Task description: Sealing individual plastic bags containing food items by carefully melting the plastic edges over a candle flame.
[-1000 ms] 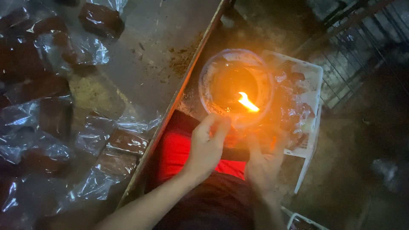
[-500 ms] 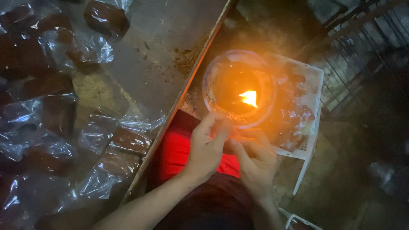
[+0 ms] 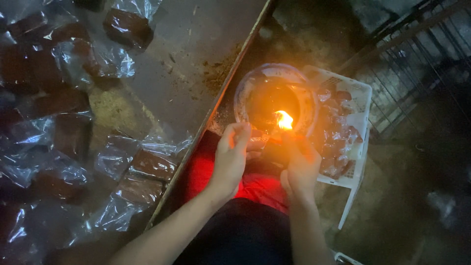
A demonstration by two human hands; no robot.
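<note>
A small flame [image 3: 283,119] burns at the near rim of a round bowl [image 3: 244,91] on the floor. My left hand [image 3: 230,158] and my right hand [image 3: 300,167] are raised side by side just below it. Both pinch a small clear plastic packet [image 3: 260,140], and its edge sits right at the flame. What the packet holds is hard to make out in the glow. Below my hands lies red cloth [image 3: 255,187] over my lap.
A white slotted basket [image 3: 362,94] with several wrapped brown pieces stands right of the bowl. A metal table [image 3: 196,59] on the left carries several brown blocks in clear plastic [image 3: 152,164]. A metal rack [image 3: 407,54] is at the upper right.
My right hand has risen to meet the left, and both have closed in on the flame with the packet between them.
</note>
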